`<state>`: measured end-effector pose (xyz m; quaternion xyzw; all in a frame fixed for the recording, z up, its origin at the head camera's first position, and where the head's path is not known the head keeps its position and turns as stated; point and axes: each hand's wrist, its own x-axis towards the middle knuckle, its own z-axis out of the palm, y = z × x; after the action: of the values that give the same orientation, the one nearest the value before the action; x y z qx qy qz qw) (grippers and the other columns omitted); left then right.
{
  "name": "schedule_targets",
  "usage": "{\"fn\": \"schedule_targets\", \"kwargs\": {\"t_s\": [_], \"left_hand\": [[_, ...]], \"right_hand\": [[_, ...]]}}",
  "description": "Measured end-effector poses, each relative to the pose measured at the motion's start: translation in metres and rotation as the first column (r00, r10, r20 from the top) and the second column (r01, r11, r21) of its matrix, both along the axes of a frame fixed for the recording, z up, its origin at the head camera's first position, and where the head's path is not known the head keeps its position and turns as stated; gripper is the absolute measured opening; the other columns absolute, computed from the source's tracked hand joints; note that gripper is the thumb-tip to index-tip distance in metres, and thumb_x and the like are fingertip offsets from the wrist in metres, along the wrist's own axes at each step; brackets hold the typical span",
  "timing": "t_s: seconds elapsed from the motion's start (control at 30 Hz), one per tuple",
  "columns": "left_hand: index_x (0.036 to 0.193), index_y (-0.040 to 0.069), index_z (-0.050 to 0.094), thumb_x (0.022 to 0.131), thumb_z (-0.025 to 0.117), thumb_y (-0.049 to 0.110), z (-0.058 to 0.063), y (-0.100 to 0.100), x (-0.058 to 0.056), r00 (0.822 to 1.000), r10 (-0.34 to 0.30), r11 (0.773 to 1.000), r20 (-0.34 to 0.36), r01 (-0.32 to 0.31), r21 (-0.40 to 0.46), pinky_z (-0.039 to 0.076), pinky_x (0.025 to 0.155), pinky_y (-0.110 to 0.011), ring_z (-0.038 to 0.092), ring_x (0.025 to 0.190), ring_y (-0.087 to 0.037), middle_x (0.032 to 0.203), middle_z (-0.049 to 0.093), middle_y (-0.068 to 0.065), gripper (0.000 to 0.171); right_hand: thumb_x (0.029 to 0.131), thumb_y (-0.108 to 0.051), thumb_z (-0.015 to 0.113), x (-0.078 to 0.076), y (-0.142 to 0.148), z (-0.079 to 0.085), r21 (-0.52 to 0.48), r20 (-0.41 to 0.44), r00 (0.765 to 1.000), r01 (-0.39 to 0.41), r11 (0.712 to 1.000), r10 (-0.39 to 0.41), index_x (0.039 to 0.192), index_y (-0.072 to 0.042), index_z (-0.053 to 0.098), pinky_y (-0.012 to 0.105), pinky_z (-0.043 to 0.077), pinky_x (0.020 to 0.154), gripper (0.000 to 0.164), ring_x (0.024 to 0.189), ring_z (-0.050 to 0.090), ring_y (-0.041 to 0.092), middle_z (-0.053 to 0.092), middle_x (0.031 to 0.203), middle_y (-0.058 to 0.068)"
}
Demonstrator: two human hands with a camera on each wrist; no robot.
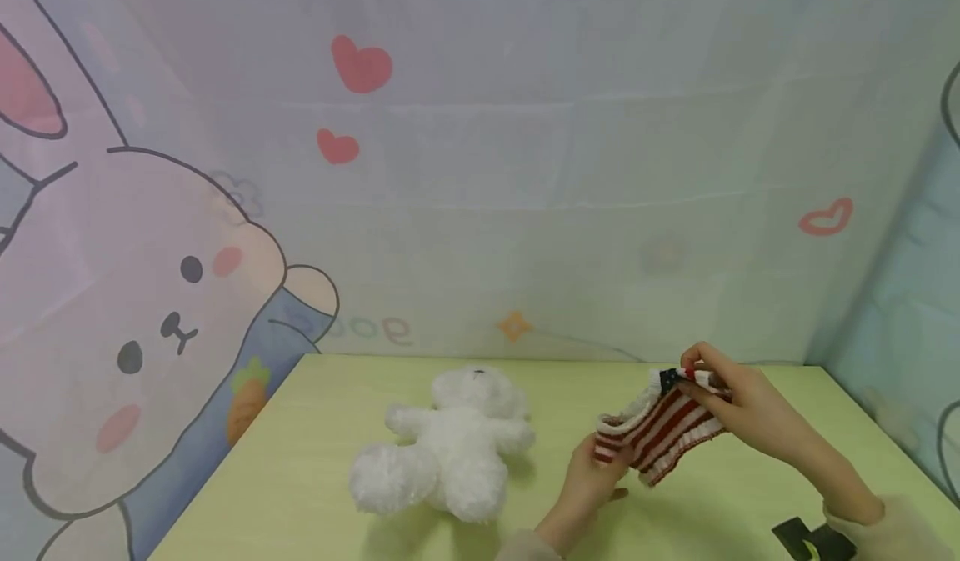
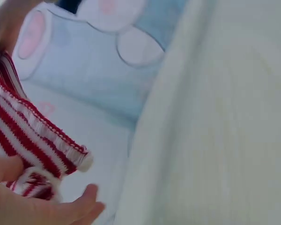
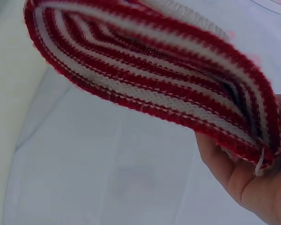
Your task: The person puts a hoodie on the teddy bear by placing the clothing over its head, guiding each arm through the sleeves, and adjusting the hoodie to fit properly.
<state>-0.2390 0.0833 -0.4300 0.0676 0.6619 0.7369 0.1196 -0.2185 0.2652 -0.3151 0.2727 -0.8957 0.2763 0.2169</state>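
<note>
Both hands hold up a small knitted sweater [image 1: 663,436] with red and white stripes and a dark patch near its top edge. My left hand [image 1: 591,473] grips its left end, thumb in front. The right hand [image 1: 746,398] pinches the upper right part beside the dark patch. In the left wrist view, a white-edged opening of the sweater [image 2: 28,131] shows close to the left thumb. The right wrist view looks into the wide, red-edged opening of the sweater [image 3: 154,96], striped inside. Left of the hands, a white fluffy plush toy [image 1: 461,453] lies on its back, legs toward me.
The plush toy and hands are over a pale green table [image 1: 262,478]. Behind it hangs a backdrop cloth [image 1: 585,211] printed with hearts and a big cartoon rabbit. A black item with a yellow part [image 1: 813,540] shows by the right sleeve [image 1: 885,532].
</note>
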Motion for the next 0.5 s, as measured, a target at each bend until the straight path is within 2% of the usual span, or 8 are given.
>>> {"fn": "schedule_targets", "kwargs": {"t_s": [0.07,0.13,0.2,0.3,0.4,0.5], "left_hand": [[0.107,0.007,0.055,0.084,0.061,0.018,0.004,0.001,0.004,0.999,0.047,0.995,0.023,-0.049,0.091,0.052,0.071,-0.039,0.055,0.083,-0.015,0.095,0.057,-0.004,0.027],[0.105,0.006,0.056,0.083,0.061,0.016,0.010,0.001,0.009,0.995,0.093,0.979,0.020,-0.095,0.178,0.052,0.070,-0.036,0.056,0.079,-0.013,0.093,0.060,-0.004,0.024],[0.101,0.004,0.056,0.083,0.061,0.013,0.017,-0.001,0.016,0.989,0.149,0.966,-0.016,-0.143,0.214,0.051,0.066,-0.029,0.057,0.074,-0.011,0.088,0.060,-0.004,0.022],[0.099,0.003,0.055,0.083,0.061,0.012,0.032,-0.006,0.030,0.979,0.187,0.958,-0.085,-0.163,0.235,0.049,0.061,-0.023,0.058,0.072,-0.011,0.086,0.062,-0.005,0.020],[0.105,0.006,0.048,0.084,0.060,0.014,0.049,-0.015,0.046,0.976,0.190,0.956,-0.103,-0.160,0.246,0.049,0.060,-0.023,0.059,0.071,-0.013,0.086,0.062,-0.006,0.026],[0.118,0.013,0.036,0.086,0.058,0.016,0.063,-0.027,0.059,0.985,0.160,0.944,-0.061,-0.135,0.300,0.050,0.062,-0.027,0.060,0.071,-0.015,0.091,0.062,-0.009,0.039]], "right_hand": [[0.088,-0.008,0.054,0.000,0.001,0.005,-0.005,0.004,1.000,0.021,1.000,-0.021,0.096,-0.018,0.044,0.019,0.031,0.039,0.016,0.044,0.025,-0.003,0.032,0.056,-0.008],[0.088,-0.010,0.053,0.000,0.002,0.010,-0.017,0.000,0.999,0.036,0.999,-0.036,0.098,-0.017,0.044,0.019,0.031,0.039,0.015,0.044,0.026,-0.002,0.033,0.057,-0.006],[0.089,-0.010,0.053,-0.001,0.005,0.012,-0.033,-0.002,0.999,0.053,0.998,-0.053,0.100,-0.016,0.045,0.020,0.031,0.039,0.015,0.044,0.027,-0.001,0.033,0.058,-0.004],[0.089,-0.011,0.052,-0.002,0.008,0.014,-0.066,-0.006,0.996,0.084,0.994,-0.085,0.103,-0.015,0.045,0.021,0.030,0.039,0.016,0.043,0.027,0.001,0.034,0.057,-0.003],[0.089,-0.012,0.053,-0.005,0.010,0.012,-0.094,-0.009,0.993,0.117,0.989,-0.119,0.103,-0.014,0.046,0.021,0.028,0.039,0.016,0.043,0.025,0.002,0.032,0.056,-0.002],[0.088,-0.013,0.055,-0.008,0.008,0.010,-0.119,-0.010,0.990,0.138,0.983,-0.140,0.102,-0.014,0.048,0.022,0.027,0.040,0.016,0.044,0.025,0.001,0.031,0.056,-0.004]]}}
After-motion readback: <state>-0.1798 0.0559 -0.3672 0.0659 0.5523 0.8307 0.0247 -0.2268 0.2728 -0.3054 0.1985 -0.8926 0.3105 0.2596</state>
